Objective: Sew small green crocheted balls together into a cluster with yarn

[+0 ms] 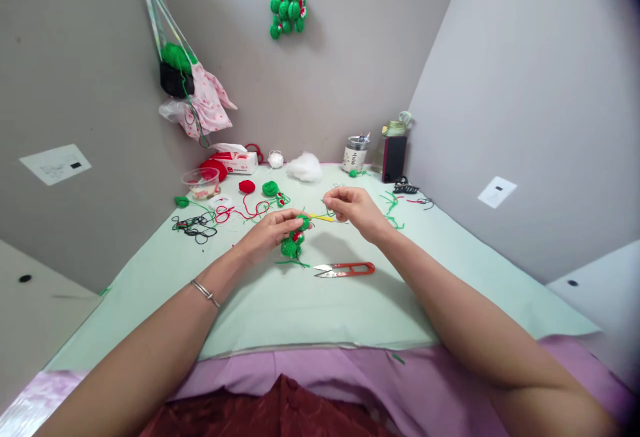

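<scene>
Between the thumb and fingers of the left hand (pixel 274 228), I see a green crocheted piece (pixel 291 248) clamped, red and white showing on it. To its right, the right hand's (pixel 356 212) fingertips pinch together on a dark thread (pixel 329 211). A yellow hook (pixel 323 218) shows between both hands; orange snips (pixel 357 268) lie below the right, blades pointing left.

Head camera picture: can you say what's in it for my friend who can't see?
A person's left hand holds a small green yarn piece with a bit of red above a pale green tabletop, while the right hand seems to pinch a thin dark thread. Orange-handled snips lie closer to the person; red and green yarn balls sit farther back.
</scene>
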